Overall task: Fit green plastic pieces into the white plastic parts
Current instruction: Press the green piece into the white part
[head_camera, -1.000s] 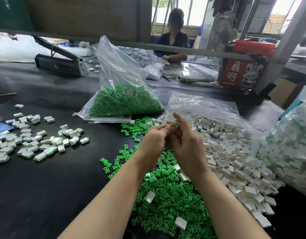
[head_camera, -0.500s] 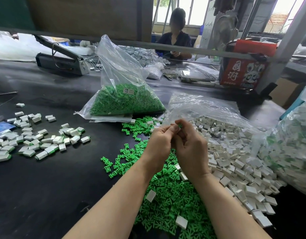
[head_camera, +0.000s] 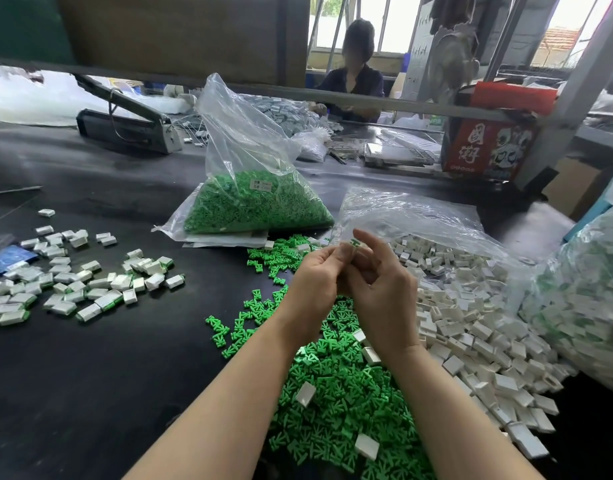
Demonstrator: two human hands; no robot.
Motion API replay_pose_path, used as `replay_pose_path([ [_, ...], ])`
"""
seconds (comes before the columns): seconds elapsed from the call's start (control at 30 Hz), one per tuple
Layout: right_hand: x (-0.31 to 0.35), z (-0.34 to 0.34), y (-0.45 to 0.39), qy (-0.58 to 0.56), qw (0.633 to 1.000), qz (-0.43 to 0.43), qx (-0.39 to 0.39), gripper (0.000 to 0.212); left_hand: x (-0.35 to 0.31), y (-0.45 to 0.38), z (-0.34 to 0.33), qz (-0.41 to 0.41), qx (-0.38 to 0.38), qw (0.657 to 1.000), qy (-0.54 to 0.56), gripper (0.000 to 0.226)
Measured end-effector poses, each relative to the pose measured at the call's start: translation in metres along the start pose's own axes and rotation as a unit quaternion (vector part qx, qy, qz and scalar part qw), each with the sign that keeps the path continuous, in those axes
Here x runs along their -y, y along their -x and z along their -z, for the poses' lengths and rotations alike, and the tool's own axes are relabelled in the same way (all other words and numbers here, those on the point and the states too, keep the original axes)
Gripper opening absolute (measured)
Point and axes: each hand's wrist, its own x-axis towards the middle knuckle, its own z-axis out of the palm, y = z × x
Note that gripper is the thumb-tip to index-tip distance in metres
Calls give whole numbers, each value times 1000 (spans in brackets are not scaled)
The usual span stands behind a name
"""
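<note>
My left hand (head_camera: 315, 285) and my right hand (head_camera: 384, 289) meet above the black table, fingertips together. Between them sits a small green plastic piece (head_camera: 354, 243), its top showing, with a white part mostly hidden behind the fingers. My left thumb and forefinger pinch it; my right forefinger stands up straight above it. Under my wrists lies a heap of loose green pieces (head_camera: 332, 393). A spread of white parts (head_camera: 471, 323) spills from a clear bag on the right.
A clear bag of green pieces (head_camera: 253, 206) stands behind the hands. Assembled white-and-green parts (head_camera: 73, 285) lie scattered on the left. A bag of finished parts (head_camera: 589, 299) sits at the right edge. A heat sealer (head_camera: 125, 123) and another person are further back.
Both hands stay together and have shifted slightly; my right forefinger, curled down half a second ago, now points up again over the green piece.
</note>
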Motion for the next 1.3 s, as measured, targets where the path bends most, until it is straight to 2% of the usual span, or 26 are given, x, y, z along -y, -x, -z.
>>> replay_pose_path([
  [0.13,-3,-1,-1,5,1000,15,-14,38,0,-1,4,-2,11,1000,-16,37],
  [0.23,-5,1,-3,-30,999,15,19,36,2,-4,9,-29,-15,998,-61,29],
  [0.3,0,3,-6,-127,989,-62,38,28,4,-5,12,-65,-34,994,-77,23],
  [0.37,4,6,-11,-168,973,-152,33,7,4,-6,17,-85,-33,993,-72,24],
  [0.43,2,10,-14,-181,953,-234,60,36,3,-7,23,-82,-24,993,-83,36],
  [0.53,1,13,-17,-249,900,-308,183,72,1,-6,25,-74,1,991,-115,38],
  [0.63,3,12,-16,-313,874,-279,246,79,-1,-4,21,-63,31,992,-108,28],
  [0.73,4,10,-15,-346,869,-262,239,74,-2,-4,21,-66,41,990,-122,24],
  [0.83,5,12,-14,-354,875,-255,208,67,-2,-6,22,-77,43,988,-124,18],
  [0.93,6,14,-13,-345,884,-239,203,55,-4,-7,22,-68,4,991,-111,22],
  [1.03,7,14,-13,-327,891,-240,206,68,-4,-8,21,-75,-20,989,-126,11],
  [1.1,7,14,-12,-316,895,-236,210,70,-5,-7,19,-81,-35,988,-129,10],
  [1.23,9,14,-13,-299,904,-217,217,51,-8,-6,16,-67,-53,989,-123,13],
  [1.3,10,13,-13,-291,907,-209,221,48,-9,-6,14,-61,-58,990,-112,18],
])
